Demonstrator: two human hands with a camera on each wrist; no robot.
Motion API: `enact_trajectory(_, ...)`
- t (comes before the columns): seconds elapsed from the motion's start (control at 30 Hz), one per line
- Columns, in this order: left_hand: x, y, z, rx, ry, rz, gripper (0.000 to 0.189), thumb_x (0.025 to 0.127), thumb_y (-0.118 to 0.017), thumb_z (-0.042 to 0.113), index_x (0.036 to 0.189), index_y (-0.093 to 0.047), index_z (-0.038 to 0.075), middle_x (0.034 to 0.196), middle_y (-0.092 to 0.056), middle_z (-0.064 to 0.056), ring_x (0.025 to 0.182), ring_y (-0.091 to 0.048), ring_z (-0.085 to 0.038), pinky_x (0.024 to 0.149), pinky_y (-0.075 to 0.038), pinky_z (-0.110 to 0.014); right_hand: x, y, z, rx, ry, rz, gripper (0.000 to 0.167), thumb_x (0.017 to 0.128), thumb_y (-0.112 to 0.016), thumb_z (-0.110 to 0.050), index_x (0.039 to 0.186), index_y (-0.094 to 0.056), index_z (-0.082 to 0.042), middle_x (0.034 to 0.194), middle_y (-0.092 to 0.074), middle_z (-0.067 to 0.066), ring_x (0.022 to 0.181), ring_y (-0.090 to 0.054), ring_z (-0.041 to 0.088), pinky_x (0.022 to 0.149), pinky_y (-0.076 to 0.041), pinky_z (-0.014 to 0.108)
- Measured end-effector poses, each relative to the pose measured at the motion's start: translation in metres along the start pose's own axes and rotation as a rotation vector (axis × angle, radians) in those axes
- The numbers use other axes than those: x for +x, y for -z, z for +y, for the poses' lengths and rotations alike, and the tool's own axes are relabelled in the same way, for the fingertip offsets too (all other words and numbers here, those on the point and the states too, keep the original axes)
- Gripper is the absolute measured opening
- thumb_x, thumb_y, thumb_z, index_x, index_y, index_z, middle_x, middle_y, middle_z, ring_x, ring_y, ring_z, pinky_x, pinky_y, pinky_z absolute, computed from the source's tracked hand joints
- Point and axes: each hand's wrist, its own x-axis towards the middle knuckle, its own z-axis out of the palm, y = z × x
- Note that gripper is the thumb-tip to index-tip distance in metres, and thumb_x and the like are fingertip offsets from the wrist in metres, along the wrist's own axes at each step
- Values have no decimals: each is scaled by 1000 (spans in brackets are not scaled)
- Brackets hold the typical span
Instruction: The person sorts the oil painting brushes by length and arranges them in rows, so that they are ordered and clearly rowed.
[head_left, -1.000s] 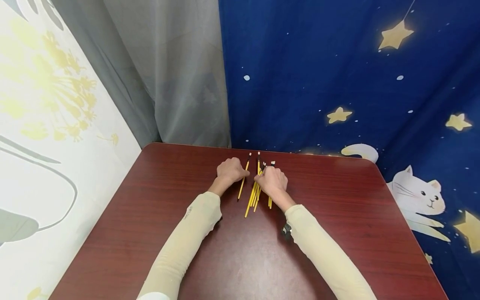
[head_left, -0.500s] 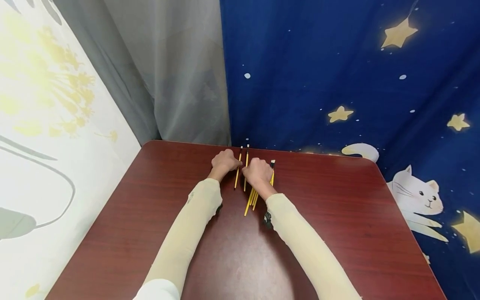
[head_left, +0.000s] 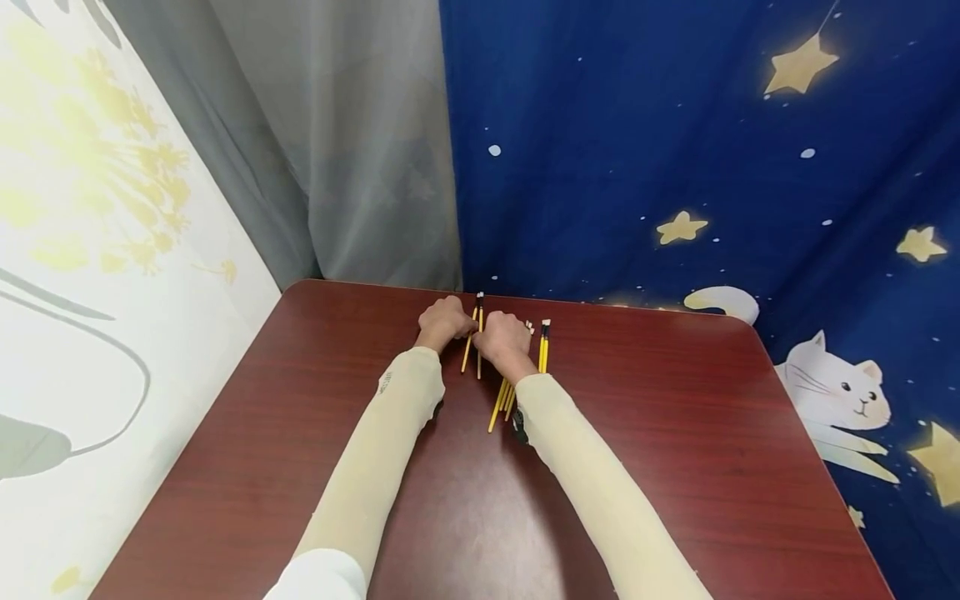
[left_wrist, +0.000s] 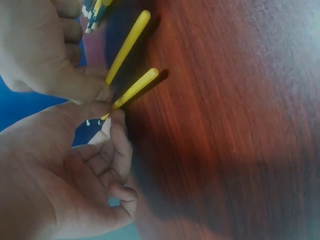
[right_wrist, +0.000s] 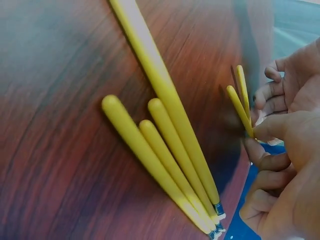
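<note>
Near the far edge of the table, my left hand [head_left: 442, 321] pinches a yellow-handled paintbrush [left_wrist: 136, 89] between thumb and forefinger, its other fingers loosely curled. Close beside it, my right hand [head_left: 504, 340] pinches a second paintbrush [left_wrist: 128, 47] by its yellow handle. The two brushes lie side by side, dark collars and white tips at the far end; their handle ends point toward me. My fingertips almost meet in the left wrist view. Several more paintbrushes [right_wrist: 150, 160] lie fanned out on the table, partly hidden under my right hand and wrist in the head view.
Two paintbrushes [head_left: 543, 343] lie together right of my right hand. The reddish-brown wooden table [head_left: 675, 433] stretches to both sides and toward me. A grey curtain [head_left: 375, 167] and a blue star-printed curtain [head_left: 585, 150] hang behind its far edge.
My right hand has moved left from the pile with a paintbrush and now sits by my left hand. My left hand has shifted slightly left and away from me with its paintbrush.
</note>
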Motion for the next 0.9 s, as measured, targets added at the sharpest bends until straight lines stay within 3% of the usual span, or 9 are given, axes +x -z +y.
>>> enact_trajectory(0.17, -3, -3, -2, 9, -4, 13, 25, 96, -67, 31, 78, -65, 13, 76, -62, -5, 74, -59, -26, 71, -47, -39, 3, -5, -6, -12, -15, -37, 26, 92, -72, -35, 77, -67, -14, 79, -69, 9, 66, -65, 26, 53, -49, 39)
enact_trajectory(0.4, -6, -3, 3, 23, 13, 32, 22, 94, -71, 32, 83, -66, 13, 83, -63, -8, 78, -60, -27, 75, -49, -41, 5, -7, -3, 15, -44, -60, 25, 92, -71, -35, 81, -70, -13, 81, -71, 9, 68, -65, 26, 57, -52, 40)
enact_trajectory(0.6, -2, -6, 8, 7, 1, -5, 18, 92, -70, 27, 81, -68, 13, 73, -66, -4, 72, -62, -25, 71, -51, -39, 6, -7, 1, 20, -118, -70, 24, 93, -72, -36, 86, -72, -13, 86, -72, 9, 70, -65, 26, 60, -53, 42)
enact_trajectory(0.9, -7, -1, 4, 7, 13, 41, 20, 94, -69, 23, 77, -67, 13, 66, -62, -2, 68, -60, -24, 66, -48, -37, 6, -9, -5, 58, -73, -50, 25, 98, -67, -30, 81, -69, -12, 78, -68, 9, 66, -64, 25, 55, -50, 39)
